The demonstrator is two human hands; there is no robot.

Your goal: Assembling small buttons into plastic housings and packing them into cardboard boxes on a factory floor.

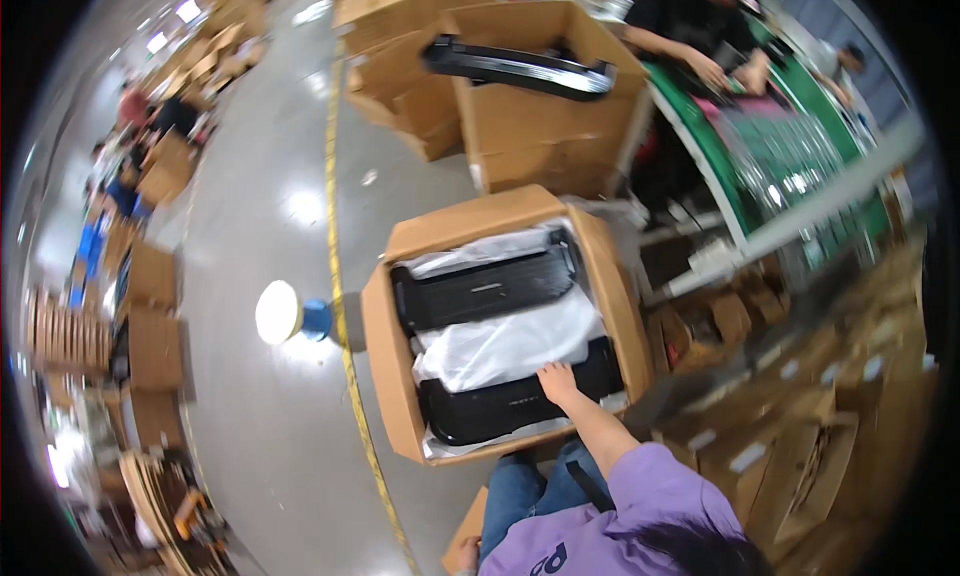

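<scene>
An open cardboard box (380,361) stands before me, lined with white wrapping sheets (500,351). Inside lie two shallow black plastic parts, one at the far side (490,288) and one at the near side (500,413). My right hand (557,381) reaches into the box, its fingers stretched out where the white sheet meets the near black part. Low at the bottom edge, my left hand (468,554) is partly visible beside a piece of cardboard (466,529); its fingers are too small and hidden to read.
Beyond stands a taller carton (550,126) with a long black part (520,68) across its top. At a green workbench (745,191) on the right, another person (690,36) handles things. Flattened cardboard (790,456) lies right; yellow floor tape (333,206) and a white round container (279,312) are left.
</scene>
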